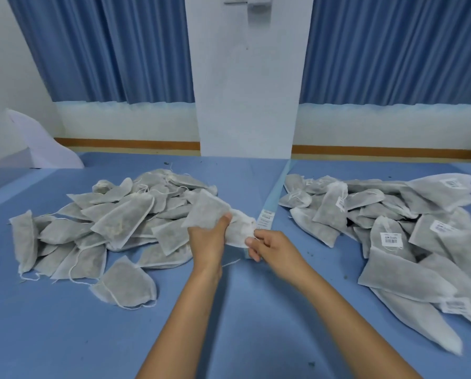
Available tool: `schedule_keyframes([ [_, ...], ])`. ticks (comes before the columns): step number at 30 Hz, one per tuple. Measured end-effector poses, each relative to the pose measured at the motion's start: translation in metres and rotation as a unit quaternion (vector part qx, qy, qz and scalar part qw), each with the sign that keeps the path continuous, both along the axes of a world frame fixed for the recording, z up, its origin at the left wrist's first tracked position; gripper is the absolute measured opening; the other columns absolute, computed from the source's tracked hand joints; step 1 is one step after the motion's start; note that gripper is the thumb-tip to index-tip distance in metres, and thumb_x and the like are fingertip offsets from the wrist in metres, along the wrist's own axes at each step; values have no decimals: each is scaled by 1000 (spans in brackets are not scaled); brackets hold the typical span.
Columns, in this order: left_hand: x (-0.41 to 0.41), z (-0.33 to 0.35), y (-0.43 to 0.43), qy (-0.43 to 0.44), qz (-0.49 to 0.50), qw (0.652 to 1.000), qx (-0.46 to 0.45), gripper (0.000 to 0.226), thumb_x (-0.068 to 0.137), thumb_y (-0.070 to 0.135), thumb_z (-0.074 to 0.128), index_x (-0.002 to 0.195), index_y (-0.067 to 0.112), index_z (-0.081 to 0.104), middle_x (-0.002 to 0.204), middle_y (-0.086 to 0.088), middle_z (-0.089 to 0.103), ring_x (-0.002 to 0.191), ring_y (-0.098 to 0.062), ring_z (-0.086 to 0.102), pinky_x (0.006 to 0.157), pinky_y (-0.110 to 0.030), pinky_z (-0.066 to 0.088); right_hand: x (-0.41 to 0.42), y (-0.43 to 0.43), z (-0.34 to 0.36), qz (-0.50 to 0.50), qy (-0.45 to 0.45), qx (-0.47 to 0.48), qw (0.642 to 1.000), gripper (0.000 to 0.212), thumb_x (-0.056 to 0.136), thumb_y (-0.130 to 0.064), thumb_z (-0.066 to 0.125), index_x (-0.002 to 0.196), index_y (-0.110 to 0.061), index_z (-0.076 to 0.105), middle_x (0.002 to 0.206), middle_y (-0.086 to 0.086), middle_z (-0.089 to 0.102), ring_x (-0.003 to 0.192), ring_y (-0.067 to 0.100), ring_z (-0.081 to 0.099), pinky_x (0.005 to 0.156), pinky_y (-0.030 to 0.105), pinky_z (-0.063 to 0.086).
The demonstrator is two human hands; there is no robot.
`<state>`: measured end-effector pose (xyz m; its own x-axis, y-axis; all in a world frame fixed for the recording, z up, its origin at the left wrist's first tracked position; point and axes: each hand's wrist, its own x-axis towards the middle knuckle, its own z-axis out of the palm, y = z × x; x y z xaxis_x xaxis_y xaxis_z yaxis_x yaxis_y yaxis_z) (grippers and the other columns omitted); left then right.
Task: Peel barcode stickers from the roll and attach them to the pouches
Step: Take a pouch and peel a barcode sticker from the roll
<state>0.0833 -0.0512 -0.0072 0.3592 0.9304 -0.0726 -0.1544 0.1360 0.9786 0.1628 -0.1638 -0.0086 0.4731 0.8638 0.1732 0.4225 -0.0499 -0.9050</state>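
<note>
Left hand [209,239] grips one pouch [205,207] around its middle, lifted just above the table [228,324], between the two piles. Right hand [272,247] is curled, thumb and forefinger pinching the pouch's white end. Can't tell if a sticker sits between those fingers.

Sticker strip [265,218] lies flat on the table just beyond my right hand, running away from me. Left pile [114,222] shows no labels; several pouches in the right pile [393,236] carry barcodes.

My read: this pouch is being readied for its label, not yet stuck. Next move calls for peeling one sticker off the strip, pressing it flat on the pouch's face, then dropping the pouch on the right pile.
</note>
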Motion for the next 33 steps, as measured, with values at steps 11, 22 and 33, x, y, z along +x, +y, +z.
schedule_keyframes([
  [11, 2, -28, 19, 229, 245, 914, 230, 97, 75, 29, 78, 147, -1, 19, 143, -26, 30, 129, -41, 33, 105, -46, 29, 21, -7, -34, -54, -51, 34, 997, 23, 89, -17, 62, 71, -32, 65, 49, -17, 52, 51, 1, 42, 55, 13, 33],
  [22, 1, -79, 22, 124, -224, 810, 527, 12, 88, 31, 65, 90, 19, 70, 86, 15, 65, 81, 1, 58, 72, -19, 45, 31, -2, -44, -74, -139, 76, 985, 12, 87, -17, 65, 76, -19, 70, 53, -22, 54, 51, 2, 48, 57, 11, 34],
  [33, -9, -63, 23, 133, -228, 824, 502, 22, 94, 38, 44, 79, 27, 56, 69, 15, 59, 58, -4, 51, 55, -19, 39, 45, -15, -42, -186, -258, 142, 937, 11, 86, -18, 60, 80, -15, 69, 73, -14, 68, 55, -6, 50, 57, 5, 36],
])
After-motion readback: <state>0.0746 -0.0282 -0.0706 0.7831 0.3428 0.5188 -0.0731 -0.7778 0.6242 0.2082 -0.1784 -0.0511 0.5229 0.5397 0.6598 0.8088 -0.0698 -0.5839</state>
